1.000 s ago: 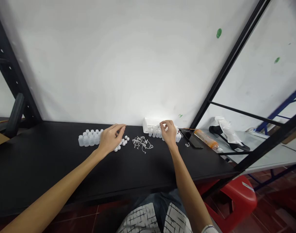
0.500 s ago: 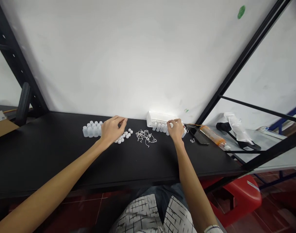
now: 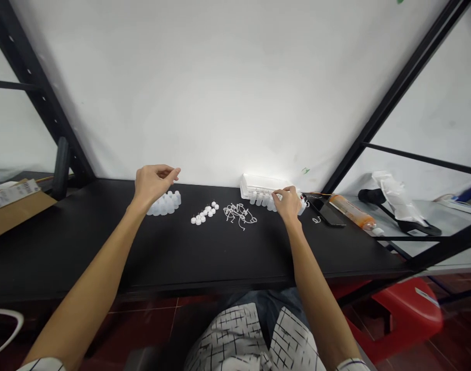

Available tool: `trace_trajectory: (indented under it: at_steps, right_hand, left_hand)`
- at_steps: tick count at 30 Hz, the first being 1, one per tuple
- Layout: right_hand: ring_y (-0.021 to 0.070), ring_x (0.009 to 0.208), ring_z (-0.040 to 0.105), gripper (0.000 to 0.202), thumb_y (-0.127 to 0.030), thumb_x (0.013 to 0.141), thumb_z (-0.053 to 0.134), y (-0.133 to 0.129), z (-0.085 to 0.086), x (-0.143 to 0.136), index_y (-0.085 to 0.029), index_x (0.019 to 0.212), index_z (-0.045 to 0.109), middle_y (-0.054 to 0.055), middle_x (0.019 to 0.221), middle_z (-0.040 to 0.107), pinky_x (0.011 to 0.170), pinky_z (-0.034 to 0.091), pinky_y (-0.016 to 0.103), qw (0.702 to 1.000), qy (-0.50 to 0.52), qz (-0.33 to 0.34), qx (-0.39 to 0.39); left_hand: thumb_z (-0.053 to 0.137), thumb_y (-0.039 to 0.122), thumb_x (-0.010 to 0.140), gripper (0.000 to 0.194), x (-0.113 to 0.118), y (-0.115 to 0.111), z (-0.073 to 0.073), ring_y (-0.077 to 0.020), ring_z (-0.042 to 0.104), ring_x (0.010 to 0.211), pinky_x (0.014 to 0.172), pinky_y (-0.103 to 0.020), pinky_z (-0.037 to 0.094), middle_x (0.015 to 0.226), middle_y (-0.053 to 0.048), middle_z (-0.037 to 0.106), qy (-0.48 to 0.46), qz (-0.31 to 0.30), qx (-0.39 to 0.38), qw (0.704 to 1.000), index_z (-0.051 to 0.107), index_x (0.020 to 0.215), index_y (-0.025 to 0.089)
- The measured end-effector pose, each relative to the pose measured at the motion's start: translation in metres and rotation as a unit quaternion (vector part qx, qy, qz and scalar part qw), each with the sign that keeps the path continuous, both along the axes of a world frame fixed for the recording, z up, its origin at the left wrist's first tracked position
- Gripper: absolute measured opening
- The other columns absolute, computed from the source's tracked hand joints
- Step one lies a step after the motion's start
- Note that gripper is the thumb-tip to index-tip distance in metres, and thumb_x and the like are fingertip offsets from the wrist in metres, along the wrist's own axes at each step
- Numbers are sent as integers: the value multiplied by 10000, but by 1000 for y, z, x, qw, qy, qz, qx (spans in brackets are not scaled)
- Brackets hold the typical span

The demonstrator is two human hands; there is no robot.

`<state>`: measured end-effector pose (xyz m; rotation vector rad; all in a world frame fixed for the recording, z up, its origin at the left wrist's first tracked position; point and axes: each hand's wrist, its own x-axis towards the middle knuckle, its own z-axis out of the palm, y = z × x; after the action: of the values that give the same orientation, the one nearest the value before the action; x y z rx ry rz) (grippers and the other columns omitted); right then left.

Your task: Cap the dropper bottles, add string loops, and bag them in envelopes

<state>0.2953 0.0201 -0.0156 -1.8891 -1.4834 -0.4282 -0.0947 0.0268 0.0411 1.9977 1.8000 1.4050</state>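
My left hand is raised over a cluster of small white plastic bottles at the left, thumb and fingertips brought together; whatever they may pinch is too small to see. At the right, my right hand is closed in a pinch at a row of small translucent bottles, hiding part of that row. What lies between its fingertips I cannot make out. Between the hands, several white caps with thin tips sit in a loose group. Beside them lies a tangle of thin white curled strips.
A white stack rests against the wall behind the right-hand bottles. To the right are a phone and an orange bottle. A cardboard box is at the left, and a red stool stands below right.
My left hand has moved left and up, from beside the caps to over the left bottles, uncovering the caps. My right hand stays at its row. The view has shifted slightly.
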Motion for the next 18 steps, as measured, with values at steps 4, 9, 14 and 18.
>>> trace_trajectory:
  at_steps: [4, 9, 14, 18]
  right_hand:
    - [181, 794, 535, 212, -283, 834, 589, 1, -2, 1, -203, 892, 777, 83, 1033, 555, 636, 353, 308, 1000, 9, 3, 22]
    - [186, 787, 528, 220, -299, 835, 570, 0, -1, -1, -196, 878, 759, 85, 1018, 545, 634, 362, 308, 998, 9, 6, 55]
    - [202, 795, 539, 258, -296, 872, 514, -7, 4, -13, -177, 856, 743, 110, 1018, 580, 617, 336, 307, 992, -9, -2, 129]
    - [196, 797, 549, 258, -289, 890, 507, -12, 7, -26, -173, 857, 735, 114, 1025, 612, 619, 328, 305, 987, -22, 20, 159]
  left_hand:
    - [604, 456, 798, 290, -19, 2, 5, -260, 684, 918, 803, -322, 484, 1010, -37, 768, 81, 32, -26, 996, 766, 876, 228]
    - [591, 439, 818, 282, -21, 14, -9, -309, 631, 1069, 886, -372, 451, 1132, -66, 733, 215, -13, -54, 975, 776, 887, 238]
    - [628, 445, 805, 285, -12, 24, -27, -370, 559, 1141, 1001, -530, 333, 1103, -136, 727, 290, 15, -70, 954, 776, 879, 213]
    - [618, 402, 810, 241, -8, 26, -32, -358, 557, 1110, 981, -534, 330, 1076, -139, 728, 300, 22, -82, 950, 765, 774, 215]
